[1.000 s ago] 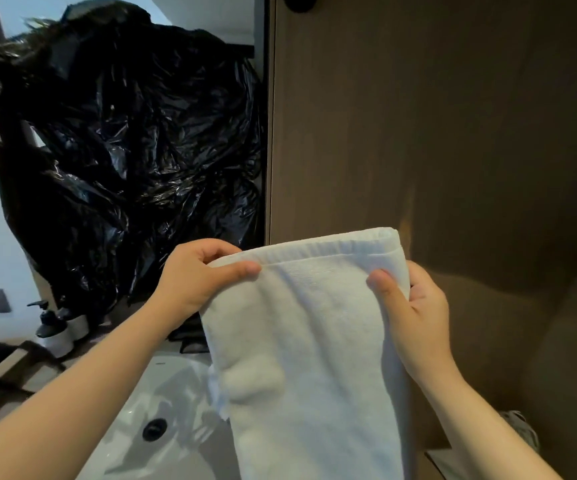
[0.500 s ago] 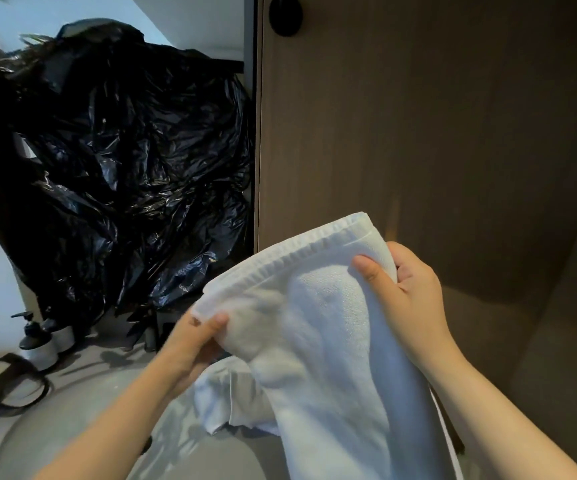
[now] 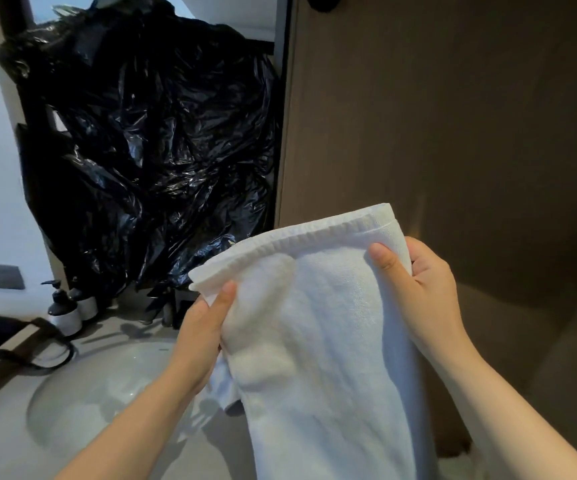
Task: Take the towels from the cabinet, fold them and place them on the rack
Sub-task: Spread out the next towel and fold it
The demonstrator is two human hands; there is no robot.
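A white towel (image 3: 318, 327) hangs in front of me, folded lengthwise, its hemmed top edge slanting up to the right. My left hand (image 3: 200, 330) pinches the top left corner, thumb on the front. My right hand (image 3: 422, 282) grips the top right corner, thumb pressed on the front face and fingers behind. The lower end of the towel drops out of the bottom of the view. No rack and no cabinet interior are in view.
A brown wooden panel (image 3: 453, 116) with a dark knob (image 3: 325, 1) fills the right. Black plastic sheeting (image 3: 148, 143) bulges at the back left. Below are a grey round sink (image 3: 82, 400), pump bottles (image 3: 63, 311) and a dark strap (image 3: 20, 344).
My left hand dropped from the top left corner, slid lower along the towel, then came back up a little. The top edge now tilts. My right hand kept its hold.
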